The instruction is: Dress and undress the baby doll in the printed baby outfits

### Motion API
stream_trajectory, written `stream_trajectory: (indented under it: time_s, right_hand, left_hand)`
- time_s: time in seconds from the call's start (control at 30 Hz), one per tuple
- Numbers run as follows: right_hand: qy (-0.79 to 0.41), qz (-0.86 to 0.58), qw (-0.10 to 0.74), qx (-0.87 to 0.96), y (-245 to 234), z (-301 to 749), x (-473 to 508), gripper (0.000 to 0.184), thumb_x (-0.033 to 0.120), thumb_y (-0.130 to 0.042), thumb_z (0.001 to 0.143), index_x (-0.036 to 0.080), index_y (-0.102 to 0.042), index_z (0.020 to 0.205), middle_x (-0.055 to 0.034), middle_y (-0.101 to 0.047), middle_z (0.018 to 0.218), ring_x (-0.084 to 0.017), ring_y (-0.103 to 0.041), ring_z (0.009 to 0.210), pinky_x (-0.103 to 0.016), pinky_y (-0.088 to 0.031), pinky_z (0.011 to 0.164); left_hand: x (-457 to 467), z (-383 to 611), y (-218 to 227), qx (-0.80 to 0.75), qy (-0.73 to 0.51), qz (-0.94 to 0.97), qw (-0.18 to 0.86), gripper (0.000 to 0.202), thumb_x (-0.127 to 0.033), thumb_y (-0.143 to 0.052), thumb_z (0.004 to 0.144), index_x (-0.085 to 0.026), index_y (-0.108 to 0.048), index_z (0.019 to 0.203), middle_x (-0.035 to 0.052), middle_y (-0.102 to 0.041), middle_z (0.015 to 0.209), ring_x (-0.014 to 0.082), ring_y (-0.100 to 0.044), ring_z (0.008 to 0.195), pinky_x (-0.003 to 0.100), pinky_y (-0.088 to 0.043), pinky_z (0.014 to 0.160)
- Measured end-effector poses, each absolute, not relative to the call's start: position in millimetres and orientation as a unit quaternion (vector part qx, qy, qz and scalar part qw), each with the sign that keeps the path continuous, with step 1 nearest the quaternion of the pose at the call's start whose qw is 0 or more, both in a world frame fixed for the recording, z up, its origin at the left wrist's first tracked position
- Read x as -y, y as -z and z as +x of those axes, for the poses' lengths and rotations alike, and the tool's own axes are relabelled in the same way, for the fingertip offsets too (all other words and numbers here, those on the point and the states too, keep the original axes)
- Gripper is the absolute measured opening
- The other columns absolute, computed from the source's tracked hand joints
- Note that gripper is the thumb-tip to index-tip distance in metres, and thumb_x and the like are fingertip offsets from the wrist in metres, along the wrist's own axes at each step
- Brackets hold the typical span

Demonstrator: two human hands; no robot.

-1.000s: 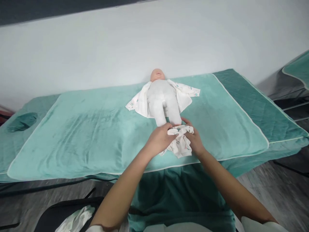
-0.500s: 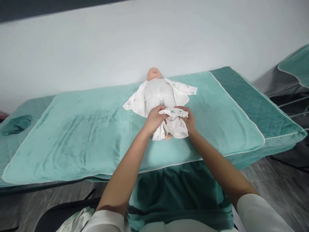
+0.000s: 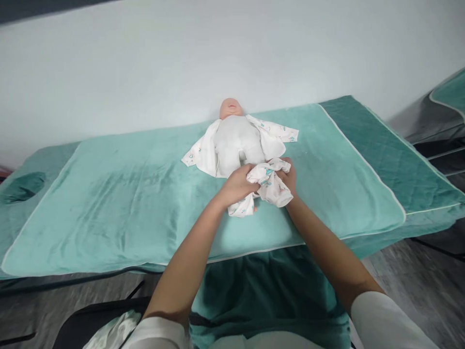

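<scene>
On the bed lies a baby doll [image 3: 239,140] on its back, its head toward the wall. An open white printed jacket [image 3: 209,154] is spread under its torso, with the sleeves out to both sides. Over the doll's lower legs is a bunched pair of white printed baby trousers [image 3: 269,182]. My left hand [image 3: 238,185] grips the cloth from the left, fingers closed. On the other side, my right hand [image 3: 288,178] is closed on the gathered fabric. The doll's feet are mostly hidden by cloth; a small bit of one shows below.
A green velvet cover [image 3: 127,194] lies over the massage bed, which has a face hole [image 3: 23,188] at its left end. The white wall [image 3: 218,53] runs along the far side. Near me at lower left stands a black chair [image 3: 83,320] with cloth on it.
The trousers have been bunched up more between my hands and shifted slightly right. My right hand has turned in around the fabric. The doll and jacket lie much as before.
</scene>
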State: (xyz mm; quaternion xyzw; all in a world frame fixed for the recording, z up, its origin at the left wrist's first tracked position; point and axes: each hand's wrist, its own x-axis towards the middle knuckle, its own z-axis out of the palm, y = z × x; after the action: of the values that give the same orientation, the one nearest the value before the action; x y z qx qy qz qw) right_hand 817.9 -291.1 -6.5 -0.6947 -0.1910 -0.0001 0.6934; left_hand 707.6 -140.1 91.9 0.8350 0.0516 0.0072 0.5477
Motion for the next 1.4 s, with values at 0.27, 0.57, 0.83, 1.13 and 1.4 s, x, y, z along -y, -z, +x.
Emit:
stream_trajectory:
  time_s: [0.27,0.57,0.83,1.13,1.4]
  right_hand:
    - [0.034,-0.71,0.689,0.143,1.0,821.7,289.0,0.015,0.034,-0.051,0.075,0.025,-0.044,0.085,-0.0005,-0.055,0.077,-0.021,-0.051,0.077,-0.034,-0.044,0.07]
    - [0.009,-0.741,0.63,0.233,-4.8,860.3,275.4,0.016,0.039,-0.055,0.078,0.025,-0.051,0.083,-0.0019,-0.059,0.076,-0.023,-0.053,0.077,-0.037,-0.044,0.074]
    - [-0.024,-0.736,0.597,0.318,-9.4,878.0,268.8,0.014,0.031,-0.062,0.074,0.023,-0.057,0.084,0.0015,-0.06,0.075,-0.019,-0.053,0.073,-0.032,-0.042,0.071]
    - [-0.071,-0.68,0.529,0.503,-60.3,853.0,279.6,0.029,0.025,-0.065,0.083,0.026,-0.066,0.112,-0.0057,-0.067,0.11,-0.025,-0.06,0.1,-0.039,-0.045,0.089]
    - [-0.276,-0.695,0.356,0.561,-104.5,869.5,231.1,0.04,0.052,-0.076,0.082,0.02,-0.059,0.065,0.0038,-0.053,0.06,-0.011,-0.042,0.056,-0.027,-0.026,0.055]
  left_hand:
    - [131.2,741.5,-88.2,-0.125,-0.129,0.873,0.454,0.027,-0.011,-0.059,0.067,-0.019,-0.064,0.091,-0.0001,-0.067,0.092,0.0199,-0.062,0.09,0.032,-0.048,0.086]
    - [122.8,742.3,-78.9,-0.143,-0.149,0.887,0.414,0.022,-0.013,-0.057,0.074,-0.019,-0.063,0.094,0.0013,-0.066,0.091,0.0205,-0.06,0.089,0.031,-0.045,0.082]
    - [105.5,740.3,-61.7,-0.183,-0.102,0.786,0.582,0.029,-0.027,-0.072,0.073,-0.018,-0.068,0.1,-0.0004,-0.068,0.088,0.0185,-0.061,0.084,0.027,-0.047,0.075]
    - [79.4,717.9,-30.5,-0.148,-0.113,0.584,0.79,0.051,-0.033,-0.089,0.05,-0.02,-0.07,0.096,0.0002,-0.068,0.085,0.0155,-0.061,0.071,0.025,-0.047,0.066]
    - [79.5,716.9,-27.9,-0.17,-0.154,0.561,0.796,0.063,-0.046,-0.09,0.044,-0.023,-0.061,0.095,0.001,-0.066,0.088,0.0168,-0.06,0.073,0.027,-0.047,0.065]
